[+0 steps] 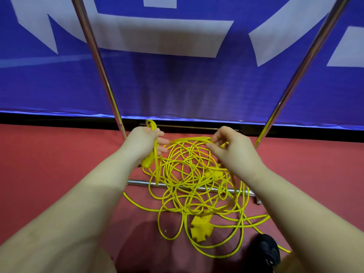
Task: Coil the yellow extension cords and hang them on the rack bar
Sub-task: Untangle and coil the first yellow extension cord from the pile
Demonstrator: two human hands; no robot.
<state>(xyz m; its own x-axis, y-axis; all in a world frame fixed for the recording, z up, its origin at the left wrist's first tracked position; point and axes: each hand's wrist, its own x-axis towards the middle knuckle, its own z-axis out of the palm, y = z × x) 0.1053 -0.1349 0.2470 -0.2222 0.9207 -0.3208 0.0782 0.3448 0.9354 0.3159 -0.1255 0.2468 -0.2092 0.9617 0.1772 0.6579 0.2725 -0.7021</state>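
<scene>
1. Glossy yellow extension cords (189,174), thin and round, lie tangled on the red floor (49,164) across a chrome rack base bar (137,182).
2. Left hand (142,140) grips looped strands and a plug.
3. Right hand (232,146) pinches one strand.
4. Blue banner (177,85) behind.

The extension cords (189,174) look like smooth, glossy yellow plastic. The rack poles (98,62) are shiny metal. The floor (49,164) is matt red.
</scene>
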